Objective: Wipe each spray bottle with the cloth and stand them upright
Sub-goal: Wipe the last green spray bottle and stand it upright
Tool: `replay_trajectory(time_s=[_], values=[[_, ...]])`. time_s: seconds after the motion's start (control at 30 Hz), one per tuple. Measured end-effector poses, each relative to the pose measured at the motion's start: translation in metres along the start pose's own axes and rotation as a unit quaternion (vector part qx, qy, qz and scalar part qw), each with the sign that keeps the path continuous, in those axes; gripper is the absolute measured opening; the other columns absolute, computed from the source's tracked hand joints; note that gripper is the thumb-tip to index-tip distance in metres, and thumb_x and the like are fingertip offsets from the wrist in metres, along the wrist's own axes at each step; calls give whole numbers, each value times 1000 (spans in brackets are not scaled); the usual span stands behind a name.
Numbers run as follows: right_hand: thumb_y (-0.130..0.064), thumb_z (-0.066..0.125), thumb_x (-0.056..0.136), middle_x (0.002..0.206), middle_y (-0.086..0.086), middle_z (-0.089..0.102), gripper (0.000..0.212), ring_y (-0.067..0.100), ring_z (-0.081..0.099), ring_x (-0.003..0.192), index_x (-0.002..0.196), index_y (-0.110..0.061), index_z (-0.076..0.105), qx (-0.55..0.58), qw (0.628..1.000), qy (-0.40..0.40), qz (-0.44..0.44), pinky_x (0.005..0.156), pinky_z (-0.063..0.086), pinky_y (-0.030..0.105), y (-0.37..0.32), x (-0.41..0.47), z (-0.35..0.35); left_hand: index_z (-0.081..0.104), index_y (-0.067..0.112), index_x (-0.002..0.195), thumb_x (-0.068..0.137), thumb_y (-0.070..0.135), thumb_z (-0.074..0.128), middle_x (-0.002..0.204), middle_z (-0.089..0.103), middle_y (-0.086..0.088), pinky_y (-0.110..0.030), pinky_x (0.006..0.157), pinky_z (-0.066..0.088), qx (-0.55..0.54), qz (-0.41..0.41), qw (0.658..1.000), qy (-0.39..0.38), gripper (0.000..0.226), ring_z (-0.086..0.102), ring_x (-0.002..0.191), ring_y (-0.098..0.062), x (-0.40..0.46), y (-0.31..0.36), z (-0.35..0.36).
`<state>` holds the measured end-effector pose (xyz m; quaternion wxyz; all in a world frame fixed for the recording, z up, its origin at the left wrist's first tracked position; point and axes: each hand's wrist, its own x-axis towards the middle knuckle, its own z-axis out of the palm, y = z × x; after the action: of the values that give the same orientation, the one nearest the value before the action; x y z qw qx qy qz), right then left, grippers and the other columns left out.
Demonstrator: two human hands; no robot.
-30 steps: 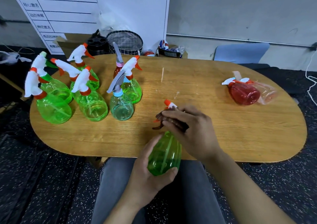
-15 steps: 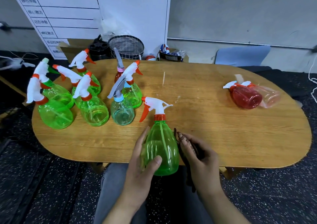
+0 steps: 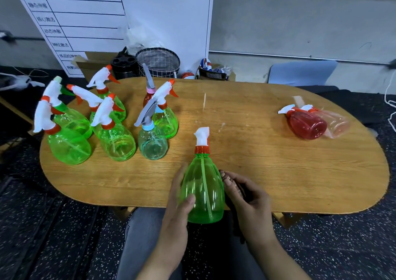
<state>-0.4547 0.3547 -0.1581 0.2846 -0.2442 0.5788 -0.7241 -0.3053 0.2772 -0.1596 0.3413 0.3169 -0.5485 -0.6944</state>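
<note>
While a cluster of upright spray bottles [image 3: 111,129] waits at ten o'clock on the table [image 3: 267,162], the left hand [image 3: 177,213] curls around the lower body of the green spray bottle [image 3: 202,185], held upright at the near edge around six o'clock, nozzle pointing away. Just right of it, the right hand [image 3: 250,202] pinches a bunched dark cloth [image 3: 230,180] against the bottle's flank. To do this step well, the left hand would likely turn the bottle steadily while the cloth sweeps from shoulder to base, so no face is missed, before standing it with the group. At two o'clock, a red bottle [image 3: 306,123] and a pale pink bottle [image 3: 336,123] lie on their sides, apparently awaiting their turn.
</note>
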Motion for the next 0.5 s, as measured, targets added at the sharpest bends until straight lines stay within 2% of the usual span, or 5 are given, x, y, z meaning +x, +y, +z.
replay_trajectory(time_s=[0.1, 0.23, 0.37, 0.43, 0.5], values=[[-13, 73, 93, 117, 11, 78, 25, 31, 73, 116, 117, -5, 77, -17, 1000, -5, -8, 105, 55, 53, 0, -1, 1, 49, 56, 151, 84, 56, 65, 164, 48, 11, -62, 125, 33, 0, 1, 1000, 4, 69, 42, 154, -19, 2, -1, -2], [-21, 77, 93, 114, 10, 78, 23, 31, 73, 113, 115, -15, 80, -33, 999, 6, -28, 104, 54, 55, 1, 0, 2, 56, 56, 146, 78, 53, 74, 156, 58, 12, -43, 112, 54, -59, -10, 998, -15, 70, 56, 144, -17, 5, 3, 0], [-18, 78, 92, 105, 4, 78, 21, 21, 75, 102, 112, -14, 80, -90, 992, -13, -84, 90, 57, 34, -2, -2, 5, 45, 46, 157, 87, 67, 69, 159, 54, 16, -44, 118, 47, -24, 0, 1000, -4, 76, 50, 149, -13, 1, 7, 0], [-20, 76, 90, 101, 4, 77, 23, 20, 74, 96, 111, -14, 80, -97, 991, -18, -92, 86, 56, 30, -3, -3, 8, 39, 33, 161, 75, 81, 76, 153, 57, 23, -26, 113, 48, 15, 22, 1000, 5, 105, 52, 144, -3, 0, 11, 3], [-23, 76, 89, 103, 6, 78, 24, 23, 75, 98, 111, -14, 81, -81, 993, -12, -83, 88, 58, 38, -2, -2, 9, 39, 31, 159, 69, 79, 82, 149, 58, 28, -12, 103, 48, 17, 34, 999, 9, 110, 54, 139, 5, -1, 14, 5]])
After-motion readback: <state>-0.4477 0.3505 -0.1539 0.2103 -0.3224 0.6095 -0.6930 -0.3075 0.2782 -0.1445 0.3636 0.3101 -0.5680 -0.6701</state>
